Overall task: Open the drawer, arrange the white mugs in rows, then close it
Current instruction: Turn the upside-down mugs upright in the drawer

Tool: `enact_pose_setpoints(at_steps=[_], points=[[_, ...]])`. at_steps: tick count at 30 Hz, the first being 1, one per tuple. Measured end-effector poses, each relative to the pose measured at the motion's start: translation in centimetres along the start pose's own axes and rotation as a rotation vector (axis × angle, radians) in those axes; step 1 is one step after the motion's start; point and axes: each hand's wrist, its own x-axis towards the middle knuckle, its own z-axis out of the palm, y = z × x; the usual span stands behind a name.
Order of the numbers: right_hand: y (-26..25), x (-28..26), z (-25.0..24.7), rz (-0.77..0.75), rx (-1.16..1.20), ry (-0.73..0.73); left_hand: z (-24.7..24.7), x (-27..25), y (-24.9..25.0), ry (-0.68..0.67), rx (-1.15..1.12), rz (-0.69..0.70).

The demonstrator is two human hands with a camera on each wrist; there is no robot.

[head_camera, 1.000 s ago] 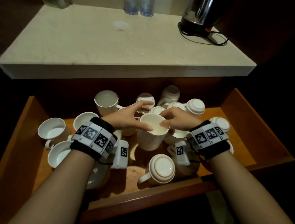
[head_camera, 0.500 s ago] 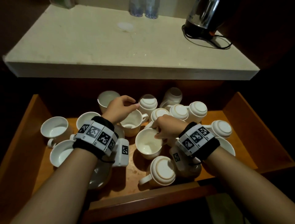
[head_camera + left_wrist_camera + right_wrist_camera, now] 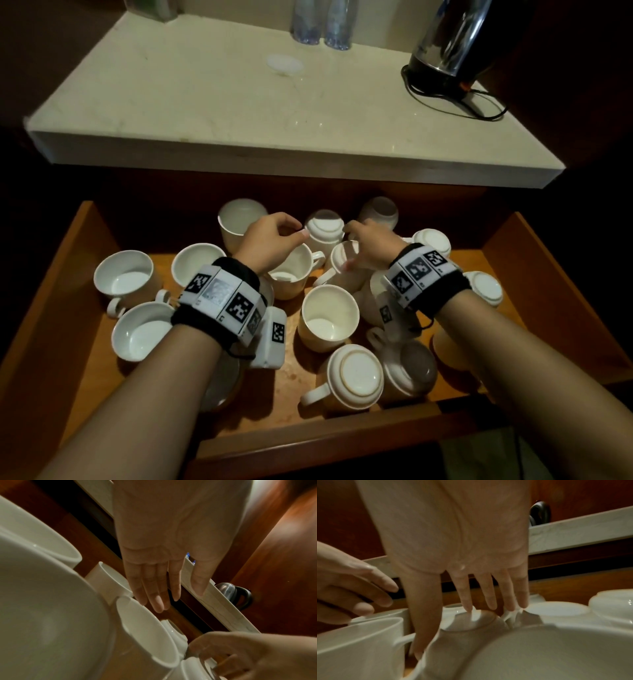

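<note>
glossy ceramic mugs (image 3: 328, 322), wooden drawer (image 3: 534, 270)

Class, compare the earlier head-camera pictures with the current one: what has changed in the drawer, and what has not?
Both hands let go of the upright mug, now standing free mid-drawer. The left hand and right hand moved toward the back mugs. The other mugs, drawer and kettle stayed put.

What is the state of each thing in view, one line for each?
Wooden drawer: pulled open.
White ceramic mugs: scattered, some upright, some upside down, not in rows.
Left hand: open, holds nothing, above an upright mug.
Right hand: fingers spread, touching an upside-down mug's base.
Steel electric kettle: standing on its base, on the countertop.
</note>
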Motion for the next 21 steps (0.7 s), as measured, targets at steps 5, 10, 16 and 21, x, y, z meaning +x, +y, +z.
enact_pose_setpoints(at_steps=[5, 10, 16, 21], points=[[-0.7, 1.7, 1.2, -0.003, -0.162, -0.107, 0.1, 0.0, 0.0, -0.015, -0.003, 0.003], [-0.8, 1.6, 0.2, 0.019, -0.101, -0.088, 0.0, -0.1, 0.1, -0.014, -0.024, 0.003], [0.7, -0.6, -4.3, 0.024, 0.257, 0.017, -0.2, -0.5, 0.6, -0.088, -0.108, -0.024], [1.5, -2.1, -5.9, 0.005, 0.820, 0.082, 0.0, -0.4, 0.6, -0.176, -0.154, -0.047]])
